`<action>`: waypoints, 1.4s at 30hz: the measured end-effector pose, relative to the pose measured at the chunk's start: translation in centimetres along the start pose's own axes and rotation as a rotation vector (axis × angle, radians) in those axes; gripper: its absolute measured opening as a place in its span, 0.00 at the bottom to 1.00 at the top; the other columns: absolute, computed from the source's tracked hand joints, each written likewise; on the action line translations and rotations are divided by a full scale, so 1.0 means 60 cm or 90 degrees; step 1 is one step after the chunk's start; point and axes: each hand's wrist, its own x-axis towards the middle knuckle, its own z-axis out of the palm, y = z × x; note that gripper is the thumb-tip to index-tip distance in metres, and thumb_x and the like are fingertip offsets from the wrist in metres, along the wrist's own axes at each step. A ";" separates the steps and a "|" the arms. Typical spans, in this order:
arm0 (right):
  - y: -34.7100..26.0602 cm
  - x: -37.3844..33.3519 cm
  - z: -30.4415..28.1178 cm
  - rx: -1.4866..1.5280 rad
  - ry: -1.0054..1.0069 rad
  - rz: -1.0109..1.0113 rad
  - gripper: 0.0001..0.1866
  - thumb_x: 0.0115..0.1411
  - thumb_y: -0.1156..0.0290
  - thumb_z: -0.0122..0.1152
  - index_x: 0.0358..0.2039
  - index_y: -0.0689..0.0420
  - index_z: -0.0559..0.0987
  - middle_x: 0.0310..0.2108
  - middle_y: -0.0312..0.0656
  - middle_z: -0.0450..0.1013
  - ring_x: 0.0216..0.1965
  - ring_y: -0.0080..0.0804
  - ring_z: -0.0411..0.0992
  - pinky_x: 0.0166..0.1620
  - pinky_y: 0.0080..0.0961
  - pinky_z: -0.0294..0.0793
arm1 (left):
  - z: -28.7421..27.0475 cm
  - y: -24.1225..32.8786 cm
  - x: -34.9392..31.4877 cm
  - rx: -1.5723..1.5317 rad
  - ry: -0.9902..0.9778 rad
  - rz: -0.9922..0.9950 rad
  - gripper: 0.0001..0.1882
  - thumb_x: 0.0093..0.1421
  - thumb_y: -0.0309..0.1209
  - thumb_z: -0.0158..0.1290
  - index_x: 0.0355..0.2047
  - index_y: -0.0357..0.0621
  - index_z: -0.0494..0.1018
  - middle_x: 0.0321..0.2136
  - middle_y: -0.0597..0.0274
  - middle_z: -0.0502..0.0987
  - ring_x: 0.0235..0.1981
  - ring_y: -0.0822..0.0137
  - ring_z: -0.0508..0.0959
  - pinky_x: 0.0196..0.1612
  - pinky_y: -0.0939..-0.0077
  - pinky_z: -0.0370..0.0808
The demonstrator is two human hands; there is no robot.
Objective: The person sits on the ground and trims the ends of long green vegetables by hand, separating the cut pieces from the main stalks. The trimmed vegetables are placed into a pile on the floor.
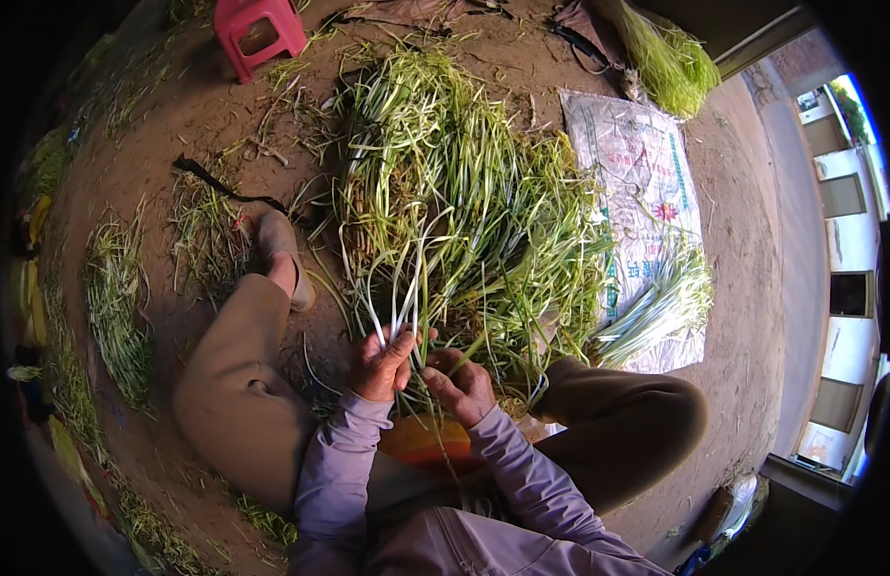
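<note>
My left hand [380, 365] is closed around several thin white-stemmed green stalks [404, 293], which look like garlic chives or spring onions. Their pale lengths point away from me. Just to the right, my right hand [459, 384] is curled, thumb against fingers, pinching at a thin green stalk; its fingertips nearly meet the left hand. A thin yellowish strand hangs below the hands. Beyond them lies a wide heap of uncleaned green stalks [464, 182], with brownish roots on its left side.
A white printed sack [622, 144] on the right bears a bundle of clean pale stalks [661, 307]. Another bundle [118, 298] lies left on the dirt floor. A pink stool [261, 34] stands far left, light-green stalks [675, 67] far right. My bent legs flank the work.
</note>
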 end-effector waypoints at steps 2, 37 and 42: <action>0.030 0.008 0.004 0.029 -0.013 0.015 0.14 0.54 0.63 0.56 0.35 0.61 0.74 0.23 0.38 0.71 0.26 0.23 0.68 0.31 0.21 0.68 | 0.000 -0.010 0.003 0.003 0.001 -0.006 0.10 0.58 0.34 0.47 0.32 0.39 0.69 0.32 0.55 0.76 0.07 0.85 0.57 0.09 0.92 0.54; 0.053 0.007 -0.039 -0.813 -0.107 0.128 0.12 0.50 0.68 0.50 0.36 0.56 0.70 0.34 0.48 0.70 0.36 0.44 0.72 0.32 0.38 0.70 | -0.045 0.083 -0.038 -0.100 0.064 0.142 0.13 0.58 0.38 0.47 0.35 0.40 0.66 0.15 0.62 0.70 0.07 0.80 0.59 0.09 0.90 0.53; -0.061 0.039 -0.014 -0.324 -0.128 -0.225 0.19 0.53 0.62 0.55 0.42 0.59 0.69 0.35 0.45 0.70 0.33 0.41 0.71 0.35 0.32 0.70 | -0.025 0.070 -0.032 -0.124 0.009 0.085 0.14 0.58 0.39 0.47 0.35 0.39 0.66 0.15 0.62 0.70 0.08 0.80 0.59 0.10 0.90 0.53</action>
